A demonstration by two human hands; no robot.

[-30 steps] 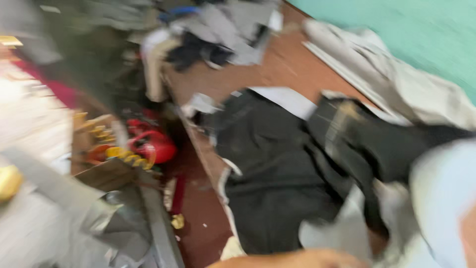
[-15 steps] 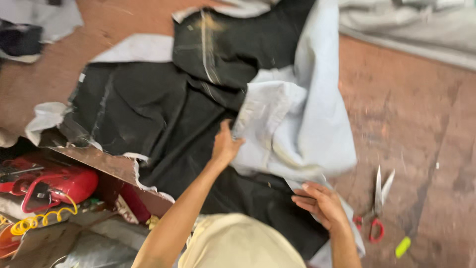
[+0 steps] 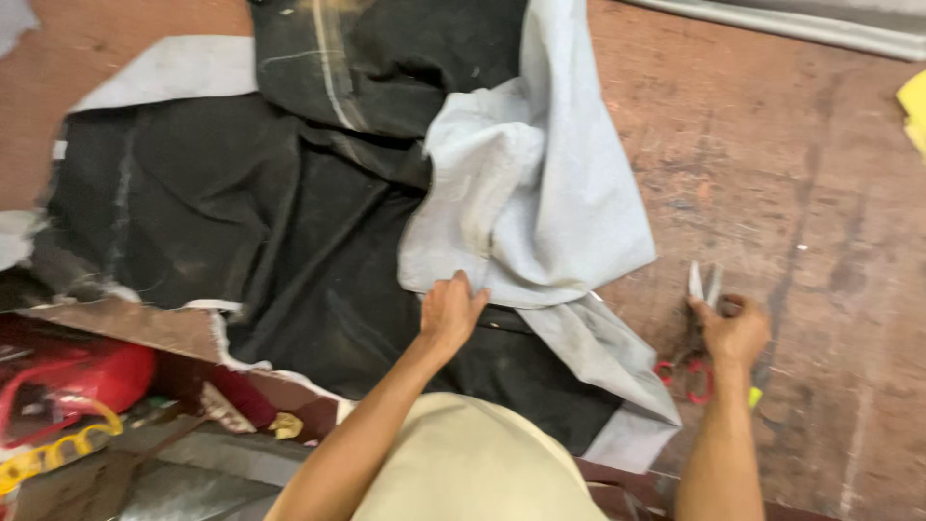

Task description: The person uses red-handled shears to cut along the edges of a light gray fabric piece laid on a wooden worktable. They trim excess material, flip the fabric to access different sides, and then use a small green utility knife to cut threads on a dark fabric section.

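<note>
The left hand [image 3: 450,311] presses flat, fingers spread, on the lower edge of a pale grey folded cloth sheet [image 3: 540,193], which lies over a wide black fabric piece [image 3: 241,222] spread across the worn reddish-brown table [image 3: 801,183]. The right hand [image 3: 735,331] rests on a pair of red-handled metal scissors [image 3: 693,333] near the table's right side — its grip curled over them, blades pointing away. Past the table's near-left edge sits a red rounded plastic object [image 3: 92,376] — partly hidden.
</note>
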